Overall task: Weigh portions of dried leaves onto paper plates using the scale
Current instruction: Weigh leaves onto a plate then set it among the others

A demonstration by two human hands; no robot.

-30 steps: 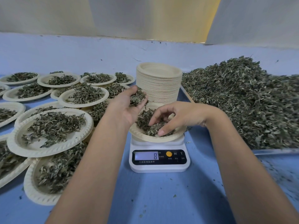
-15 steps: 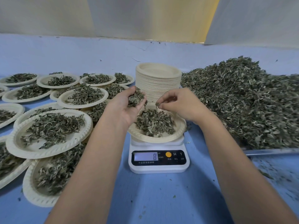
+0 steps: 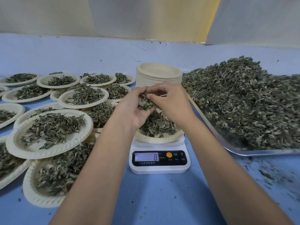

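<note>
Clump of leaves [image 3: 145, 102] held over the plate [image 3: 159, 140] on the scale [image 3: 159, 168]; display reads 8.
Left hand [image 3: 129, 113] cups the clump palm-up; right hand [image 3: 172, 102] pinches at its top, fingers narrow. The plate lies straight below both hands, the left nearer. One scale, one plate on it, one stack of empty plates [image 3: 159, 77] beyond the hands, one tray [image 3: 243, 153] of loose leaves right; filled plates [image 3: 48, 153] left, over a dozen, overlapping.

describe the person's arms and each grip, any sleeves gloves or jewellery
Both arms are bare: the left forearm and right forearm show no sleeve right down to the frame's lower edge. The left grip and right grip wear no gloves. No watch, bracelet or ring shows on the parts in view.
</note>
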